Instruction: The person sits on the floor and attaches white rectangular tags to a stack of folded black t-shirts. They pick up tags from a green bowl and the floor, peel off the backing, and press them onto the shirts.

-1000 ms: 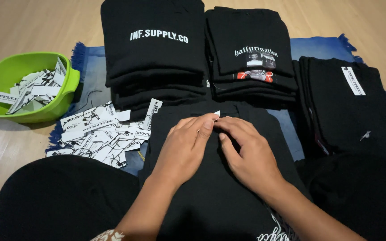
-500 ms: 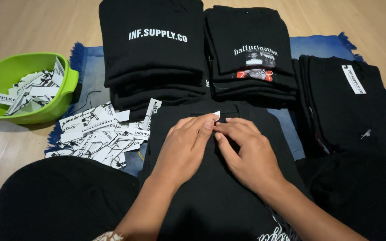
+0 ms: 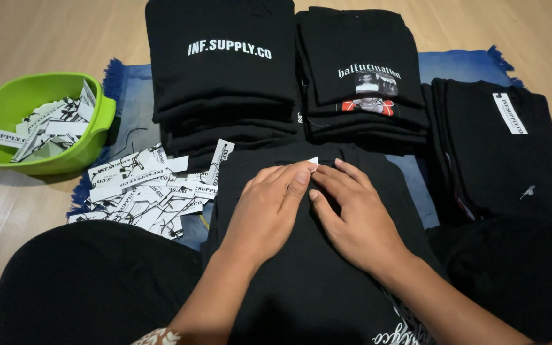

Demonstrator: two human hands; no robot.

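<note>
1. Black folded garment (image 3: 308, 281) lies on the person's lap and the floor in front, long axis running away from the body toward the stacks.
2. Small white tag (image 3: 314, 161) shows at the garment's far edge, right at the left hand's fingertips; only a corner is visible.
3. Left hand (image 3: 269, 211) lies palm down on the cloth, fingers (image 3: 301, 176) drawn together at the tag. Whether they pinch it or merely touch it I cannot tell.
4. Right hand (image 3: 359, 217) lies flat just beside the left, fingers spread and loose, pressing the cloth, gripping nothing visible.
5. The tag lies ahead of both hands, at their far ends; the left is nearer, the right just to the side of it.
6. Surroundings: loose heap of white hang tags (image 3: 145, 191) left of the garment on a blue mat (image 3: 455, 70); green bowl (image 3: 94, 137) holding more tags further left; three stacks of black shirts (image 3: 225, 96) beyond, on the wooden floor (image 3: 33, 38).
</note>
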